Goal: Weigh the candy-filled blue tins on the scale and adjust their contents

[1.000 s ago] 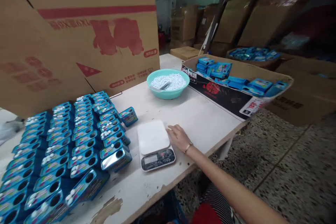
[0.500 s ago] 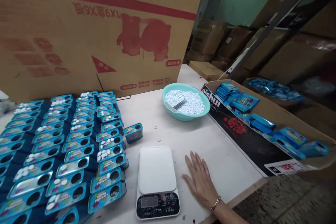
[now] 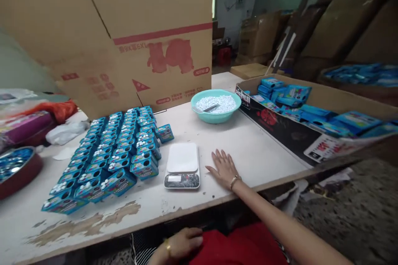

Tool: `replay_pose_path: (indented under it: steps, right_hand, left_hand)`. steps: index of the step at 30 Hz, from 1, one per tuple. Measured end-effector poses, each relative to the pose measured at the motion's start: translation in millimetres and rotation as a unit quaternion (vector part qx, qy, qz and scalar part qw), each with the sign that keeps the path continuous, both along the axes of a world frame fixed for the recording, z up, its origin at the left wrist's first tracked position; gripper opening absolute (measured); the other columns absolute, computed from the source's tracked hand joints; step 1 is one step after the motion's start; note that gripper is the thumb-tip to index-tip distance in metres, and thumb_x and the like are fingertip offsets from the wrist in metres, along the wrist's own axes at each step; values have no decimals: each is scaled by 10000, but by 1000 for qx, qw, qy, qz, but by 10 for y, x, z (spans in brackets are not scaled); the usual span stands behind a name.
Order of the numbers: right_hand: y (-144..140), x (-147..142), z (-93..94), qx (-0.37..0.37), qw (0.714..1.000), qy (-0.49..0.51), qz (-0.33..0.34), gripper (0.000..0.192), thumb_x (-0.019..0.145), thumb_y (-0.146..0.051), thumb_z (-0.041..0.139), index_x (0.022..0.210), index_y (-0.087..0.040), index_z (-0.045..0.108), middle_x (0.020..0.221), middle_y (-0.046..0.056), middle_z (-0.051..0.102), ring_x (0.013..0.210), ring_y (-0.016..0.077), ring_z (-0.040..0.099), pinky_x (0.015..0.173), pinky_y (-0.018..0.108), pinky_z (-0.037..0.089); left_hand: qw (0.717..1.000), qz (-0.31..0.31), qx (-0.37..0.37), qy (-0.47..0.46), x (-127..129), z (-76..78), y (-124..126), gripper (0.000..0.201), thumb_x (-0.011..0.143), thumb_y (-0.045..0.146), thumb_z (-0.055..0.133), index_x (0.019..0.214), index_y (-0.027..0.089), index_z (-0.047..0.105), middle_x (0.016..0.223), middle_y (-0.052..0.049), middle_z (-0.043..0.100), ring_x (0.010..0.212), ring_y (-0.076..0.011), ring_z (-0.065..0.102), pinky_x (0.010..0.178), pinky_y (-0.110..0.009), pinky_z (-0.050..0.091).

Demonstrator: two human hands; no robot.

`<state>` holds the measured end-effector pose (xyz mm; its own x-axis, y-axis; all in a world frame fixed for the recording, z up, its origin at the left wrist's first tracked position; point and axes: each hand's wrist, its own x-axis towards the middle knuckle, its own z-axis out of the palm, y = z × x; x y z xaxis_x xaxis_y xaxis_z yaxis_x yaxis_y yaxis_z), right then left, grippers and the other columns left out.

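My right hand (image 3: 223, 167) lies flat on the white table (image 3: 255, 149), fingers spread, just right of a small white kitchen scale (image 3: 182, 164). It holds nothing. My left hand (image 3: 181, 244) rests on my lap below the table edge, fingers loosely curled, with nothing visible in it. Left of the scale stand rows of open blue tins (image 3: 115, 153), some with white tablets in them; one tin (image 3: 164, 133) sits apart. A teal bowl (image 3: 215, 105) of white tablets with a scoop is at the back.
A large cardboard sheet (image 3: 124, 45) stands along the back. A low cardboard box (image 3: 311, 107) of blue packs sits at the right. A round red-rimmed tray (image 3: 17, 169), a white bag and red items lie at the far left. Stacked cartons fill the background.
The view has pulled back and down, so the table's front edge, my lap and my left hand have come into sight. My right hand stays flat beside the scale.
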<state>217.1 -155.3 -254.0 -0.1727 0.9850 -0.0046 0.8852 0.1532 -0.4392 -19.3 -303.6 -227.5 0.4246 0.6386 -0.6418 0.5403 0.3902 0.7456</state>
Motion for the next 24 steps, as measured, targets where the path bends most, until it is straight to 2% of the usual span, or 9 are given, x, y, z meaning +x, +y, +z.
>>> replay_pose_path:
  steps: [2,4,7,9,11,14,18,21,24]
  right_hand:
    - [-110,-1,27,-5,1000,25,17,831,868,-692,243,1490,-142,220,1570,95,180,1456,269,52,1166,482,27]
    - [-257,-38,63,-12,998,43,43,837,863,-700,237,1496,-154,196,1565,69,202,1456,255,73,1170,470,33]
    - [-481,-111,126,-22,994,53,92,827,881,-666,232,1498,-121,166,1546,97,251,1445,262,147,1165,488,84]
    - [-576,-139,163,-28,991,53,120,844,881,-647,270,1499,-89,128,1537,137,258,1434,273,188,1155,509,117]
    - [-623,-156,189,-38,988,53,137,912,851,-649,356,1499,-70,80,1541,163,230,1435,280,178,1154,521,106]
    - [-664,-199,203,-51,988,52,136,1034,778,-649,490,1497,-54,43,1554,171,179,1446,286,110,1162,516,40]
    - [-712,-345,178,-47,991,55,113,1020,756,-618,539,1503,-93,84,1564,145,161,1450,293,26,1156,542,-9]
    - [-684,-478,185,-53,991,75,93,1035,747,-604,564,1504,-104,66,1559,169,160,1449,290,60,1151,560,3]
    - [-542,-545,242,-72,991,81,81,1098,724,-606,598,1494,-56,41,1548,217,160,1447,272,116,1163,529,27]
  left_hand:
    - [997,-69,18,23,-181,439,-145,416,795,497,629,1167,309,643,1239,-13,626,1173,-265,544,1051,-395,381]
    - [991,-105,58,60,-418,1006,-286,420,792,526,609,1189,389,617,1235,22,634,1159,-257,563,1039,-376,392]
    - [979,-5,187,80,-696,1768,-437,349,715,452,716,1057,388,692,1132,22,683,1059,-229,623,981,-326,444]
    - [966,36,230,111,-756,1972,-415,304,738,434,694,1026,337,709,1095,2,687,1020,-220,626,948,-316,460]
    - [958,80,233,149,-720,1851,-244,309,787,424,622,1050,280,695,1115,-27,666,961,-208,628,859,-301,501]
    - [930,208,230,198,-557,1269,170,399,764,286,580,1139,158,630,1147,-121,625,796,-190,628,609,-256,514]
    - [922,226,250,190,-356,546,560,474,765,159,438,1221,68,533,1136,-181,587,716,-169,611,517,-247,479]
    - [918,216,288,167,-320,317,695,395,747,142,446,1107,94,603,969,-112,637,733,-170,601,600,-261,493]
    - [909,211,324,154,-347,251,806,361,746,156,468,1071,132,622,900,-63,640,780,-177,600,707,-297,502]
